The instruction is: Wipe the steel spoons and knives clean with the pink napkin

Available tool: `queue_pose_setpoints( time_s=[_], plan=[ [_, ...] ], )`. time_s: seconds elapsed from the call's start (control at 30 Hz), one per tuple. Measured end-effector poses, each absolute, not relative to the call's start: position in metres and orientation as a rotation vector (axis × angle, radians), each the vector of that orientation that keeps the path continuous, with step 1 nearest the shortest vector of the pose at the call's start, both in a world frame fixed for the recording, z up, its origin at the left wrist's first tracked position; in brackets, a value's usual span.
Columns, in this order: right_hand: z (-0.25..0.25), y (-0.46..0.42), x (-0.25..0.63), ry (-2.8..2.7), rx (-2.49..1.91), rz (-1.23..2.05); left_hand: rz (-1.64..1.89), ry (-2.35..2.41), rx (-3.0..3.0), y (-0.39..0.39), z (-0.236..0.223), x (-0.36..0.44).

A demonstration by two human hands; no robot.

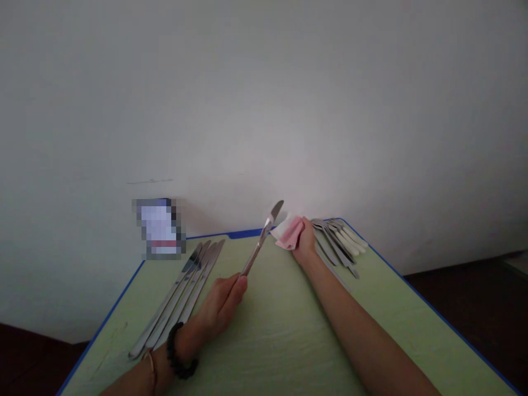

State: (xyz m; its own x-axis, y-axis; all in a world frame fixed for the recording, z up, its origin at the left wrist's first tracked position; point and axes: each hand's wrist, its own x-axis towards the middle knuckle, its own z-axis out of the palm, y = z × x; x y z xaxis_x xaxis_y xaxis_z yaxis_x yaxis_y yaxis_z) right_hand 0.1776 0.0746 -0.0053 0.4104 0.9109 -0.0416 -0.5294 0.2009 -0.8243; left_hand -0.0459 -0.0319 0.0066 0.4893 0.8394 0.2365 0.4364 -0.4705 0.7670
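My left hand is closed around the handle of a steel table knife, which slants up and to the right with its blade tip in the air. My right hand grips a folded pink and white cloth right beside the blade, near the table's far edge. Whether the cloth touches the blade I cannot tell. A dark bead bracelet and a thin bangle sit on my left wrist.
Several steel knives lie side by side on the green table left of my left hand. A pile of cutlery, some with white handles, lies at the far right. A blurred-out object stands at the back left against the white wall.
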Motion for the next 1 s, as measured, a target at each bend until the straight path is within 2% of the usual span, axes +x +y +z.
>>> queue_pose_setpoints(
  time_s=[0.13, 0.23, 0.33, 0.43, 0.6, 0.7, 0.87, 1.0],
  plan=[
    [-0.007, 0.061, 0.153, -1.019, -1.266, 0.985, 0.968, 1.09, 1.861, -0.026, 0.002, -0.045],
    [-0.002, 0.044, 0.148, -1.113, -1.329, 0.901, 0.962, 1.104, 1.857, -0.025, 0.003, -0.042],
    [0.01, 0.023, 0.148, -1.34, -1.341, 0.551, 0.895, 1.117, 1.923, -0.027, 0.006, -0.039],
    [0.017, 0.005, 0.141, -1.471, -1.291, 0.786, 0.828, 1.092, 2.07, -0.029, 0.007, -0.034],
    [0.009, -0.011, 0.127, -1.254, -1.061, 1.231, 0.757, 1.143, 2.186, -0.031, 0.005, -0.023],
    [0.004, -0.013, 0.124, -1.118, -1.02, 1.353, 0.709, 1.188, 2.261, -0.032, 0.005, -0.019],
    [0.011, -0.012, 0.137, -1.176, -1.176, 1.234, 0.631, 1.137, 2.433, -0.036, 0.006, -0.021],
    [0.021, -0.017, 0.174, -1.569, -1.499, 0.862, 0.806, 1.125, 2.582, -0.036, 0.008, -0.023]
  ],
)
